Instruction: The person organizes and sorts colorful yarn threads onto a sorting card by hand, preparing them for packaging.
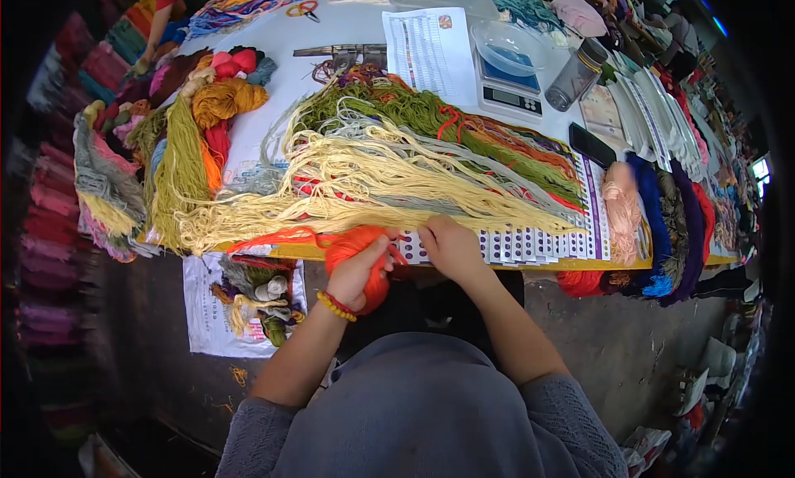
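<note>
My left hand is wrapped around a bundle of orange-red yarn at the front edge of the table. A strand of it trails left along that edge. To its right, my right hand is closed, its fingers curled over the edge of the threads; what they hold, if anything, is hidden. Just beyond both hands, long cream threads lie spread across the table over grey, red and green ones. White cards with rows of purple-rimmed holes lie under their right ends.
Skeins of yarn hang over the table's left side. Behind stand a printed sheet, a digital scale with a plastic bowl, and a dark jar. A phone lies at right. Another person's arm reaches in top left.
</note>
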Tool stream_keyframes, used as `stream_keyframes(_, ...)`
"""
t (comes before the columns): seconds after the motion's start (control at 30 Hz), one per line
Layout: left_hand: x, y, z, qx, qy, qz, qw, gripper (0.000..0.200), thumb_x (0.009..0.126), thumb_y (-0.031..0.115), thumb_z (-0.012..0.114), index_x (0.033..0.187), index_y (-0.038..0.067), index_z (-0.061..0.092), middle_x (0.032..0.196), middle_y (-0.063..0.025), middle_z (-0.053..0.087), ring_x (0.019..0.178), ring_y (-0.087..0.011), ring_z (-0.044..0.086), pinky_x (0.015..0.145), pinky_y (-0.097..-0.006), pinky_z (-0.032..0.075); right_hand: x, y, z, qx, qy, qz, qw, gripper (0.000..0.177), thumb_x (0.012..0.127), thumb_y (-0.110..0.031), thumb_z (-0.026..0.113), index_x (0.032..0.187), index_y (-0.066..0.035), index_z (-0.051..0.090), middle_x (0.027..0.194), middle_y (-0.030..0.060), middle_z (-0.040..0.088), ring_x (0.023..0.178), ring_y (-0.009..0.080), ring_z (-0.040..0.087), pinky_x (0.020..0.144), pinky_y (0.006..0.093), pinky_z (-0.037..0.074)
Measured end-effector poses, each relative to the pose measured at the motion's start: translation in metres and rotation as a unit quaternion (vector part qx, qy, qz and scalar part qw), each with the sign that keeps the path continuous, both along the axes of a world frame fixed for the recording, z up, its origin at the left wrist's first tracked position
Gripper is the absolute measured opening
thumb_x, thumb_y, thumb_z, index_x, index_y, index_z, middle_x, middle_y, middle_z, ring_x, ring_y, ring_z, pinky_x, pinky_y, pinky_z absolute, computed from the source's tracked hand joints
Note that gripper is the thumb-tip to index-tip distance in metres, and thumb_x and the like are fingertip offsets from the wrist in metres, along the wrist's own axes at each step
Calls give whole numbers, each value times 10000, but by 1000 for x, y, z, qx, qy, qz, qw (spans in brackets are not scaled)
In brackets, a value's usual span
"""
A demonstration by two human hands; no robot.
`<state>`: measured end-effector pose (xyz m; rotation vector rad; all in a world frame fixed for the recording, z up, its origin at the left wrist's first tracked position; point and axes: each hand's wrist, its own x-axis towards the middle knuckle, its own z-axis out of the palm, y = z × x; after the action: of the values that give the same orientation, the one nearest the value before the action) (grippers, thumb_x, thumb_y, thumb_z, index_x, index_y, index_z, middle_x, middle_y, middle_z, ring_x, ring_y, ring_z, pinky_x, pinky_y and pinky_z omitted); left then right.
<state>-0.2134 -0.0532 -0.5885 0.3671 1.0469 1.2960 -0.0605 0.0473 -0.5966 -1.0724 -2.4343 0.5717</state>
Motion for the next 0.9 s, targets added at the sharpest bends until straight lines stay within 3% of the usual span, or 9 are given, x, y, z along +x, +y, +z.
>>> stream_keyframes(0.13,-18,-3,-8,-2,4,52,999,256,911,215,433,849,15,582,732,-29,583,545,-62,439,505,-178,359,-5,-3,-6,6,-43,-28,999,211,836,-251,479,782,-55,537,763,121,561,636,322,563,559,420,456)
stream_keyframes(0.37,-33,0,1,-38,60,70,995,285,913,250,426,798,31,569,666,-28,553,513,-83,423,494,-176,342,-6,-4,-10,47,-41,-44,997,186,825,-237,488,769,-64,528,748,98,550,583,304,558,518,396,463)
stream_keyframes(0.5,-81,-13,23,-26,-8,140,990,187,844,147,453,667,92,478,550,21,420,471,-65,362,435,-184,291,-7,-5,-9,55,-46,-47,996,168,815,-223,503,759,-66,528,735,92,545,567,295,556,499,387,462)
stream_keyframes(0.57,-131,-26,35,44,22,158,986,143,786,68,432,653,120,421,578,31,406,465,-47,341,429,-182,299,-7,-4,-9,57,-31,-37,997,167,812,-220,508,754,-65,530,733,94,545,567,297,556,499,389,463)
stream_keyframes(0.63,-179,-38,58,91,34,256,962,167,823,111,447,657,119,431,583,28,416,472,-52,342,433,-173,300,-7,-5,-7,56,-45,-48,996,170,812,-222,510,753,-64,535,730,96,547,569,298,559,501,386,464)
stream_keyframes(0.7,-209,-46,88,122,142,390,902,195,861,190,470,680,118,465,599,24,442,497,-57,388,449,-167,330,-7,-6,-8,57,-32,-42,997,173,813,-225,510,755,-64,539,737,99,552,574,303,560,509,391,464)
stream_keyframes(0.77,-216,-52,118,34,229,489,841,206,882,257,480,787,85,540,650,9,506,530,-67,437,474,-174,368,-7,-6,-7,56,-36,-47,997,169,812,-221,510,754,-65,541,742,99,556,574,308,560,518,397,463)
stream_keyframes(0.8,-215,-56,126,25,292,487,823,243,881,272,488,937,47,564,739,-20,569,549,-74,463,490,-185,390,-6,-5,-7,60,-30,-44,997,169,812,-221,510,754,-65,541,742,99,556,574,308,560,518,397,463)
stream_keyframes(0.9,-175,-66,146,74,365,397,839,295,885,261,475,1029,12,544,807,-61,597,509,-76,453,475,-196,393,-6,-6,-6,42,-27,-41,998,167,811,-221,511,754,-69,546,752,100,557,592,310,563,530,400,464)
